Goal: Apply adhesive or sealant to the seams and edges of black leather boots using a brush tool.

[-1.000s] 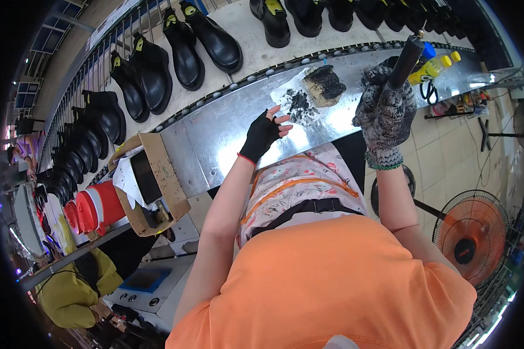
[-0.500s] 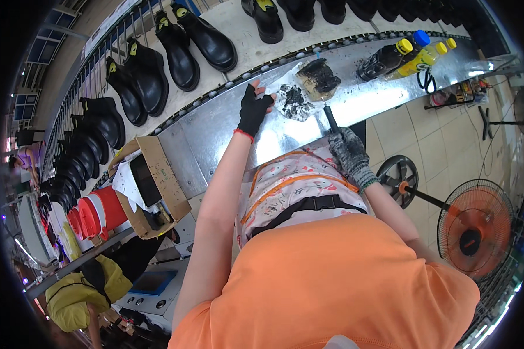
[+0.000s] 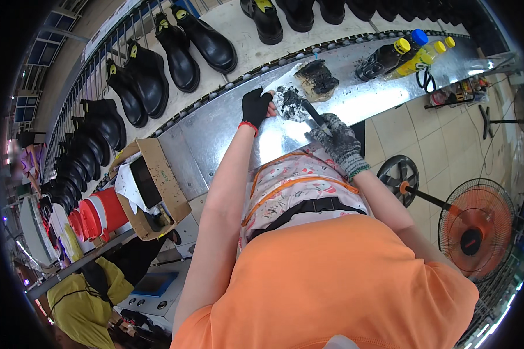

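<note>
The gloved right hand point(image 3: 335, 138) grips a dark tool point(image 3: 313, 113), its tip lost against black smears point(image 3: 289, 101) on a white sheet point(image 3: 285, 79); the left hand point(image 3: 257, 107) curls at its edge, grasp unclear.

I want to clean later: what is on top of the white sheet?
Black residue shows on the white sheet, beside the dark tool and dirty block; what the residue covers is hidden.

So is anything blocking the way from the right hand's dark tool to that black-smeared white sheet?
Nothing visible does: the dark tool in the right hand reaches over the right side of the white sheet. The blackened block sits off that line.
</note>
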`<state>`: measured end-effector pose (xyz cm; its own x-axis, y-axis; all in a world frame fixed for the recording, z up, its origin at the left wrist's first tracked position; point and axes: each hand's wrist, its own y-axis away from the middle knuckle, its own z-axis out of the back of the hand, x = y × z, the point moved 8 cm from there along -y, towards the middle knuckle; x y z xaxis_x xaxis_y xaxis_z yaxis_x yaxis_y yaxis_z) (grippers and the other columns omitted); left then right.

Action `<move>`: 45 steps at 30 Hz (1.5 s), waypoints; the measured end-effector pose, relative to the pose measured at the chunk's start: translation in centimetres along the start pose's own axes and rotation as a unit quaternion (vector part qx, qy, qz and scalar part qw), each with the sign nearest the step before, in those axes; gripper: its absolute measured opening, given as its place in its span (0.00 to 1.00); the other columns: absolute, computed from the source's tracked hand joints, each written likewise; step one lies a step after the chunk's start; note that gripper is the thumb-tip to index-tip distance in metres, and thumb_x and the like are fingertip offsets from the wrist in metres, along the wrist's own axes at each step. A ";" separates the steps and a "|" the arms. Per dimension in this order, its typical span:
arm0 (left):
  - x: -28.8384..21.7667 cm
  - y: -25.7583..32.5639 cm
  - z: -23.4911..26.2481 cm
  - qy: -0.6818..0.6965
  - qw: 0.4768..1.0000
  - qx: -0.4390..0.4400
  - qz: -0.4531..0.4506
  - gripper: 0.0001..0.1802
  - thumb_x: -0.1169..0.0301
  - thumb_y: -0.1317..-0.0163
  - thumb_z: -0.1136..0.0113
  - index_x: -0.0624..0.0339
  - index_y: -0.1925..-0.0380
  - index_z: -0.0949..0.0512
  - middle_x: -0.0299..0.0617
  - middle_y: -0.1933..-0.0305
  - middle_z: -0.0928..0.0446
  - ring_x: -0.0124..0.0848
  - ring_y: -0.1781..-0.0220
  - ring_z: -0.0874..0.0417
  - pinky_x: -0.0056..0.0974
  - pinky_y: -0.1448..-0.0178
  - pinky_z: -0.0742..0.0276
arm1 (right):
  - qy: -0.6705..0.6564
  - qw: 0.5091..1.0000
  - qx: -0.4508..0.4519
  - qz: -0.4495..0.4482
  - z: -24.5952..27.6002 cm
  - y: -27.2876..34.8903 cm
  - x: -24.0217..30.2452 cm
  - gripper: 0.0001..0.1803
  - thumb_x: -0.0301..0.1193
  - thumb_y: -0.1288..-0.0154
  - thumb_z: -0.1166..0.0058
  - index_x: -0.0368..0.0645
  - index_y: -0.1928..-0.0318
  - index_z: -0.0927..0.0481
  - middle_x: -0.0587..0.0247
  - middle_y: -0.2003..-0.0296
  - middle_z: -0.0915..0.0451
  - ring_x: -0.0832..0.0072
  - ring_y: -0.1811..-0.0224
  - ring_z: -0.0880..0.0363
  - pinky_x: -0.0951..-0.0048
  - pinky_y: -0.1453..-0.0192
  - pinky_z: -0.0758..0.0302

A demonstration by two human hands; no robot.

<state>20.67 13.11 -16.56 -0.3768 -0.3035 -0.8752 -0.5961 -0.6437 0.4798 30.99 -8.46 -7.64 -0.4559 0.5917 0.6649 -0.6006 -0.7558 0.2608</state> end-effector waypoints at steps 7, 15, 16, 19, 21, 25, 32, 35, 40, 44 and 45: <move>-0.4 0.4 0.1 -0.007 1.000 -0.002 -0.007 0.18 0.56 0.39 0.45 0.63 0.65 0.24 0.42 0.79 0.24 0.27 0.79 0.23 0.28 0.74 0.30 | 0.063 0.996 0.063 0.001 -1.5 -2.9 1.0 0.29 0.54 0.42 0.50 0.48 0.48 0.28 0.50 0.59 0.21 0.54 0.56 0.22 0.58 0.51 0.27; 0.6 0.5 -1.3 0.239 0.968 0.082 -0.005 0.10 0.69 0.41 0.42 0.60 0.64 0.29 0.38 0.70 0.24 0.26 0.72 0.23 0.28 0.72 0.31 | 0.160 0.984 0.082 0.018 -2.4 -3.7 1.7 0.30 0.53 0.42 0.51 0.50 0.44 0.30 0.49 0.57 0.22 0.55 0.55 0.22 0.57 0.51 0.27; 0.6 0.4 -1.2 0.212 0.975 0.065 -0.004 0.10 0.72 0.43 0.41 0.60 0.63 0.29 0.37 0.71 0.24 0.24 0.73 0.24 0.27 0.72 0.32 | 0.181 0.980 0.077 0.013 -2.2 -3.7 1.8 0.29 0.52 0.41 0.51 0.50 0.44 0.30 0.49 0.58 0.21 0.56 0.56 0.22 0.56 0.51 0.26; 0.4 0.2 -1.1 0.126 0.992 0.033 -0.006 0.14 0.73 0.47 0.38 0.61 0.61 0.29 0.36 0.73 0.24 0.22 0.76 0.25 0.26 0.76 0.33 | 0.204 0.972 0.103 0.045 -2.4 -3.6 2.8 0.26 0.50 0.41 0.51 0.49 0.47 0.29 0.51 0.59 0.21 0.55 0.57 0.21 0.56 0.53 0.26; 0.3 0.0 -1.1 0.125 0.992 0.020 -0.009 0.15 0.72 0.47 0.38 0.61 0.60 0.29 0.36 0.74 0.25 0.22 0.78 0.26 0.26 0.78 0.34 | 0.191 0.976 0.066 0.084 -1.7 -3.5 3.6 0.24 0.48 0.41 0.50 0.49 0.49 0.28 0.51 0.61 0.20 0.55 0.59 0.21 0.56 0.55 0.25; 0.8 -0.6 -1.0 0.146 0.989 -0.013 -0.006 0.19 0.73 0.53 0.35 0.63 0.60 0.28 0.39 0.74 0.23 0.23 0.81 0.25 0.27 0.80 0.35 | 0.160 0.979 0.052 0.115 -2.2 -3.5 4.0 0.21 0.47 0.40 0.48 0.46 0.54 0.25 0.53 0.67 0.19 0.60 0.66 0.19 0.61 0.62 0.24; 1.5 -1.5 -0.9 0.147 0.988 -0.037 0.019 0.18 0.74 0.53 0.35 0.64 0.61 0.28 0.39 0.75 0.24 0.26 0.82 0.23 0.28 0.81 0.32 | -0.388 0.857 0.239 -0.240 -6.9 -1.0 0.5 0.15 0.43 0.41 0.43 0.44 0.67 0.23 0.66 0.79 0.26 0.80 0.79 0.28 0.76 0.79 0.34; 1.1 -1.5 -0.4 0.171 0.983 -0.061 0.016 0.17 0.74 0.53 0.36 0.65 0.62 0.27 0.40 0.76 0.23 0.27 0.82 0.22 0.28 0.81 0.31 | -0.117 0.964 0.220 -0.096 -4.6 -0.4 0.6 0.19 0.46 0.42 0.44 0.43 0.63 0.24 0.57 0.73 0.22 0.73 0.72 0.21 0.69 0.70 0.27; -0.2 -1.1 -0.4 0.055 0.995 -0.074 -0.027 0.11 0.73 0.49 0.40 0.66 0.65 0.23 0.42 0.77 0.22 0.27 0.83 0.21 0.28 0.81 0.30 | 0.003 0.995 0.095 0.006 -2.8 1.2 -0.4 0.23 0.48 0.44 0.43 0.44 0.57 0.24 0.51 0.64 0.21 0.58 0.60 0.21 0.61 0.54 0.27; -0.5 -1.4 -0.3 0.048 0.997 -0.043 -0.038 0.13 0.68 0.42 0.47 0.65 0.62 0.24 0.43 0.76 0.22 0.29 0.84 0.21 0.29 0.81 0.30 | -0.173 0.982 0.079 -0.003 -3.5 0.8 -2.0 0.22 0.46 0.46 0.41 0.45 0.56 0.24 0.52 0.65 0.20 0.59 0.61 0.21 0.62 0.56 0.26; -0.4 -1.6 0.0 0.047 0.997 -0.042 -0.038 0.13 0.68 0.42 0.47 0.65 0.62 0.24 0.43 0.76 0.22 0.29 0.84 0.21 0.29 0.81 0.30 | -0.174 0.982 0.078 -0.004 -3.5 0.5 -2.3 0.22 0.46 0.46 0.41 0.45 0.56 0.24 0.52 0.65 0.20 0.59 0.61 0.21 0.62 0.56 0.26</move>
<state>21.80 14.25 -17.00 -0.2618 -0.3138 -0.9127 -0.5578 -0.7225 0.4085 29.38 -9.19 -11.50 -0.1836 0.4875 0.8536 -0.4833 -0.8010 0.3534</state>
